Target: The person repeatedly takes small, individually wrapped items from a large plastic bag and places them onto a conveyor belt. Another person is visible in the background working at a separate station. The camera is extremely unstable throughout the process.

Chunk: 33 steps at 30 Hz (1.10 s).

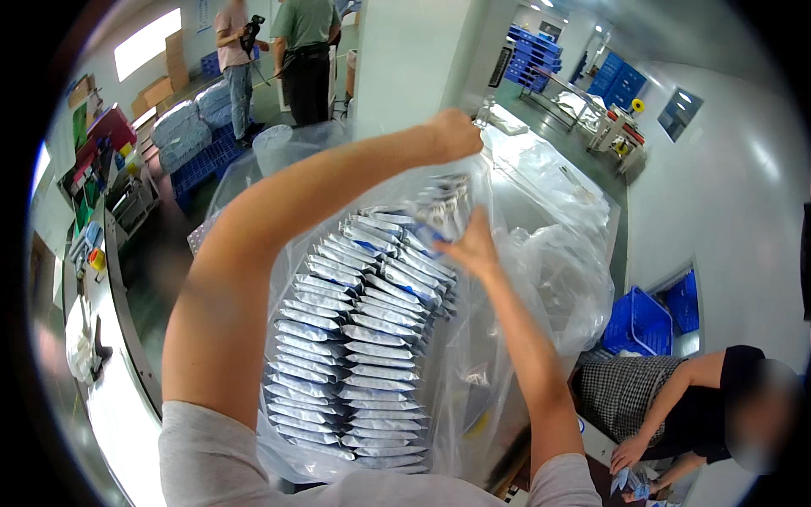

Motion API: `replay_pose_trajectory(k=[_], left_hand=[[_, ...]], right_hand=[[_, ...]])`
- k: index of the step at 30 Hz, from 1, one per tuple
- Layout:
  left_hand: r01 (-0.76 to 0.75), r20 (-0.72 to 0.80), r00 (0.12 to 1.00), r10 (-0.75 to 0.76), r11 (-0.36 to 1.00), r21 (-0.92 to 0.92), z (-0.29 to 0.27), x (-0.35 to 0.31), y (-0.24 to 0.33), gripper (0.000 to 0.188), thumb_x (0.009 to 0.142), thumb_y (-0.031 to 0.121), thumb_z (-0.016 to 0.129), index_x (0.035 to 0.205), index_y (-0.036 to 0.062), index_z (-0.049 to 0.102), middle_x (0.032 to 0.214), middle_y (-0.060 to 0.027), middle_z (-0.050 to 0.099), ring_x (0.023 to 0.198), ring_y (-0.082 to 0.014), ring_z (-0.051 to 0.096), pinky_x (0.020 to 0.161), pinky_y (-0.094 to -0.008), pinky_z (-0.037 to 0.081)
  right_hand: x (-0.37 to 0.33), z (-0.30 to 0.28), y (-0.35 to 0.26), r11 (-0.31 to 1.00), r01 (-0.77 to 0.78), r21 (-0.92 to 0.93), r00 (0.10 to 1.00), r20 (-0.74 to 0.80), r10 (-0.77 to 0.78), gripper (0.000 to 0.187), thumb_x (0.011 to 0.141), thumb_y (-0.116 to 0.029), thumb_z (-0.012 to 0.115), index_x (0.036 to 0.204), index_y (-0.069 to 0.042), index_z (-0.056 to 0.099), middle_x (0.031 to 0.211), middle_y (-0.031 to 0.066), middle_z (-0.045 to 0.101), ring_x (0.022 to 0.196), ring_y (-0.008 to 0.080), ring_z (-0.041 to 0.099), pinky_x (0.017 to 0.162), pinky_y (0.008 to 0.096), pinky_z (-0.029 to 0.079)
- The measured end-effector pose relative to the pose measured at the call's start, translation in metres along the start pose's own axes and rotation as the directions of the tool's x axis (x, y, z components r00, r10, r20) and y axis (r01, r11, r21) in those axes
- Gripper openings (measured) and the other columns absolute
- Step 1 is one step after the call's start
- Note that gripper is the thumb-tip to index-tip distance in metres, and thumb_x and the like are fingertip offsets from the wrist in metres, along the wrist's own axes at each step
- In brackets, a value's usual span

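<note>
Two long rows of silver-and-blue sachets (pixel 372 363) stand on edge inside a large clear plastic bag (pixel 460 406) in front of me. My right hand (pixel 473 247) grips a bunch of silver sachets (pixel 445 205) over the far end of the rows. That bunch is blurred. Beyond it, my left hand (pixel 456 135) is raised in a fist at the bag's far edge, with bag film hanging just below it. The fingers look closed on the film, though they are partly turned away.
Crumpled clear plastic (pixel 562 283) lies to the right on the table. A pale pillar (pixel 414 76) rises behind it. At the lower right a co-worker (pixel 676 406) handles small packets, near a blue crate (pixel 639 324). Two people (pixel 304 51) stand at the back; a white counter (pixel 127 422) runs along the left.
</note>
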State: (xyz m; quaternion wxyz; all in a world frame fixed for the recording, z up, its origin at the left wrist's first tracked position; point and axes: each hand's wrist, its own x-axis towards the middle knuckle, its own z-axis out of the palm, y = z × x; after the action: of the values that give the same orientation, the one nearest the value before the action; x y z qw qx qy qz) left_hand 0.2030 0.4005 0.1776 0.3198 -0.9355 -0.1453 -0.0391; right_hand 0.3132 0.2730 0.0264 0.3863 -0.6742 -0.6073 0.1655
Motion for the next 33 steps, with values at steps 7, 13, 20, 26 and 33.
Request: replay_pose_trajectory(k=[7,13,20,26,33], left_hand=[[0.118,0.032,0.993,-0.117,0.993,-0.017,-0.004,-0.023,-0.014,0.009,0.080,0.014,0.060,0.081,0.0130,0.069,0.081,-0.0066,0.069,0.079,-0.0265,0.068,0.064,-0.0384,0.055],[-0.012,-0.068,0.998,-0.013,0.935,-0.356,-0.027,-0.086,0.002,0.036,0.079,0.017,0.066,0.114,0.0131,0.057,0.116,-0.0076,0.059,0.113,-0.0265,0.054,0.093,-0.0401,0.045],[0.318,0.087,0.458,-0.885,0.071,-0.946,-0.041,-0.405,0.038,0.029,0.093,0.009,0.053,0.120,0.0008,0.055,0.118,-0.0101,0.059,0.113,-0.0189,0.054,0.098,-0.0311,0.040],[0.210,0.865,-0.353,-0.355,-0.932,-0.297,0.143,-0.662,0.374,0.039,0.098,0.029,0.043,0.127,0.0034,0.050,0.106,-0.0065,0.058,0.098,-0.0163,0.055,0.084,-0.0302,0.046],[0.198,0.990,-0.001,0.145,-0.970,0.142,0.103,-0.533,0.532,0.047,0.095,0.036,0.042,0.130,0.0063,0.046,0.114,-0.0078,0.053,0.105,-0.0211,0.050,0.088,-0.0359,0.043]], right_hand=[[0.072,0.066,0.001,0.563,0.175,-0.808,0.891,0.373,0.258,0.088,0.057,-0.030,0.083,0.128,0.001,0.040,0.129,0.0178,0.048,0.121,0.0295,0.048,0.098,0.0467,0.039],[0.071,0.049,0.036,0.797,0.231,-0.558,0.809,0.565,0.162,0.091,0.069,-0.035,0.076,0.139,0.002,0.031,0.146,0.0199,0.030,0.134,0.0355,0.032,0.106,0.0529,0.031],[-0.209,-0.072,0.031,0.956,0.235,0.176,0.827,-0.553,-0.101,0.011,0.084,-0.002,0.054,0.095,-0.001,0.055,0.093,0.0076,0.054,0.080,0.0165,0.050,0.075,0.0287,0.042],[-0.488,0.088,0.081,-0.170,-0.844,0.509,0.290,0.699,0.653,0.044,0.096,-0.043,0.045,0.121,-0.007,0.044,0.104,0.0068,0.055,0.100,0.0246,0.053,0.083,0.0412,0.047],[-0.496,0.155,0.091,-0.422,-0.683,0.595,0.387,0.786,0.481,0.062,0.092,-0.056,0.042,0.133,-0.008,0.040,0.120,0.0097,0.055,0.113,0.0303,0.052,0.090,0.0490,0.046]])
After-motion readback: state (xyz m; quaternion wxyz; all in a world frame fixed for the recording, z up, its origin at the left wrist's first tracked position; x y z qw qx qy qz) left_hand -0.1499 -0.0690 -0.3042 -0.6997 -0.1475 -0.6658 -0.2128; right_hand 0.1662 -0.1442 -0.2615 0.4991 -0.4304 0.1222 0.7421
